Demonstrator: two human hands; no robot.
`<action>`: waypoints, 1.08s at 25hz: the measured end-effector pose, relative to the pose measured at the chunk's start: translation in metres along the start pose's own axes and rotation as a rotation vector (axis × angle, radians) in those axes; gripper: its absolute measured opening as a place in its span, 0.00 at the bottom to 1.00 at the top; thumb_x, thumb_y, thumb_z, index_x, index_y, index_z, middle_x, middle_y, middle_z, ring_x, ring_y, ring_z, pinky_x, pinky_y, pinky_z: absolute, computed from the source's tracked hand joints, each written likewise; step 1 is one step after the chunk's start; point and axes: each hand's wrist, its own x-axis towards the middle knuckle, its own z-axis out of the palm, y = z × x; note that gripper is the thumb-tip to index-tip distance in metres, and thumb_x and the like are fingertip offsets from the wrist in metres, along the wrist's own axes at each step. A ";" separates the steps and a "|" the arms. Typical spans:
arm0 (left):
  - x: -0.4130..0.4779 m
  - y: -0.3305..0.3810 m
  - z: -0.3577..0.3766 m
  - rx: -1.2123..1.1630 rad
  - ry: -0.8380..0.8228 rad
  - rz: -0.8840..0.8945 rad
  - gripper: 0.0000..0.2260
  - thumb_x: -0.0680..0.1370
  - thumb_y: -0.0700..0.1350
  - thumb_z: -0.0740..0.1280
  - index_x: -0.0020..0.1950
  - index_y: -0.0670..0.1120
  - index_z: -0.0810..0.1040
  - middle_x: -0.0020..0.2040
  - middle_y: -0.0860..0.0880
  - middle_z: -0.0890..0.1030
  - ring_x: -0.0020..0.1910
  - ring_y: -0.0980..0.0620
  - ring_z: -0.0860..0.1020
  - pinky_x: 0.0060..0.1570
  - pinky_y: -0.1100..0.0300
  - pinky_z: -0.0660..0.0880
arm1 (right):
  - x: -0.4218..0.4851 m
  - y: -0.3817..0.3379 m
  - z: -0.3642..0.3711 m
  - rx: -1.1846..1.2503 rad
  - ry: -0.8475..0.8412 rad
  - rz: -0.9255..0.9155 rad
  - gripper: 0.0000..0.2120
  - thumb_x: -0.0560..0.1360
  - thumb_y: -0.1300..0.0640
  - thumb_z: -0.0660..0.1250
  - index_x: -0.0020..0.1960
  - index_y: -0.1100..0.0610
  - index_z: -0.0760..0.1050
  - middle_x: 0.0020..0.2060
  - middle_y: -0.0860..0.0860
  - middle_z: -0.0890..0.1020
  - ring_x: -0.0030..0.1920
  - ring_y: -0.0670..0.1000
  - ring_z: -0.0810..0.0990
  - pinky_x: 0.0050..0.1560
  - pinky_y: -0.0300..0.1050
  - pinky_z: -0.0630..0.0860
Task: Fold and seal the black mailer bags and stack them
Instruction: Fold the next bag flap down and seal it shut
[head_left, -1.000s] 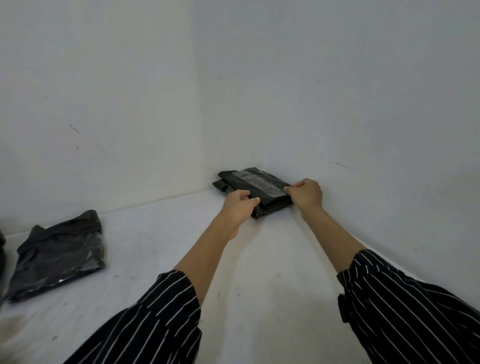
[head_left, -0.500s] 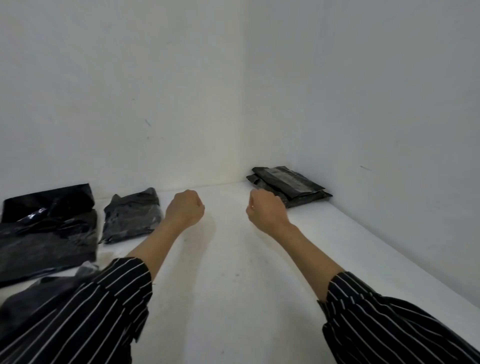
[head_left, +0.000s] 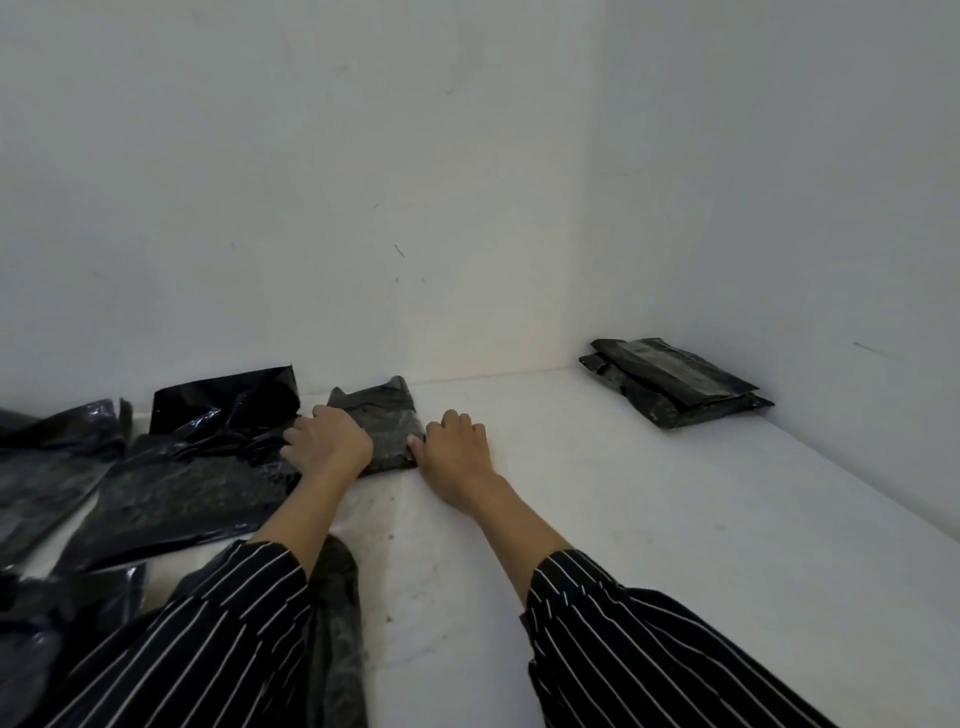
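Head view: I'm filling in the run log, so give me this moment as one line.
phase: at next bag | left hand: on small bag, left edge | right hand: thumb at its right edge | folded stack: far right corner | loose bags: left
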 end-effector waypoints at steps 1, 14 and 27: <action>0.003 -0.002 0.001 -0.022 -0.004 -0.019 0.25 0.79 0.48 0.64 0.70 0.37 0.62 0.69 0.36 0.66 0.68 0.37 0.64 0.64 0.47 0.63 | 0.003 -0.005 0.002 0.044 0.018 0.040 0.21 0.82 0.49 0.50 0.63 0.64 0.70 0.63 0.61 0.70 0.63 0.60 0.66 0.63 0.52 0.61; -0.046 -0.022 -0.062 -1.130 -0.351 0.138 0.12 0.70 0.34 0.73 0.51 0.37 0.75 0.48 0.42 0.80 0.41 0.49 0.80 0.42 0.58 0.77 | -0.048 0.008 -0.079 1.322 -0.005 0.296 0.11 0.71 0.70 0.68 0.46 0.59 0.69 0.38 0.56 0.78 0.34 0.51 0.77 0.32 0.41 0.74; -0.201 -0.063 -0.089 -1.100 -0.384 0.465 0.17 0.72 0.36 0.72 0.57 0.42 0.71 0.53 0.46 0.80 0.52 0.50 0.80 0.48 0.57 0.79 | -0.221 0.003 -0.188 0.448 0.696 -0.214 0.02 0.75 0.55 0.67 0.47 0.50 0.74 0.47 0.44 0.75 0.48 0.45 0.72 0.57 0.41 0.63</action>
